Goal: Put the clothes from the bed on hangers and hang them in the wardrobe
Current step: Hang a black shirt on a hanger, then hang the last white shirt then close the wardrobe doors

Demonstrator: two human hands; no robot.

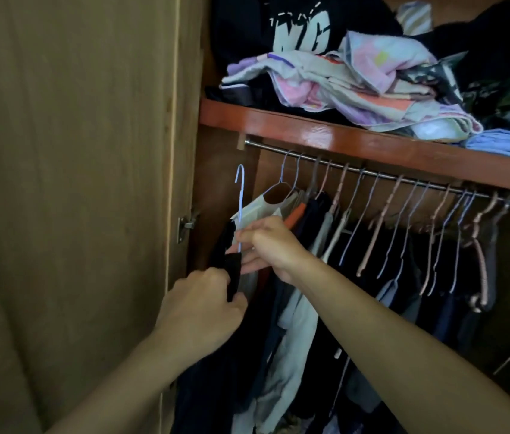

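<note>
Right hand [266, 245] pinches blue hanger [240, 211] below rail [372, 175]; left hand [203, 308] grips dark garment [231, 274] on it.

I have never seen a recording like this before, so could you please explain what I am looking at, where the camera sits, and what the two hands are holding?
There is no machine here. A person wears one wide-angle camera on the head, looking forward and down, so you see their own bare arms reaching into an open wardrobe. The right hand pinches the stem of a light blue wire hanger, whose hook is still free, to the left of and below the rail. The left hand grips a dark garment that is on that hanger. Many other hangers already hook over the rail, most carrying dark clothes. Above the rail, a reddish shelf carries a loose pile of folded clothes. The wardrobe door stands open on the left.
</note>
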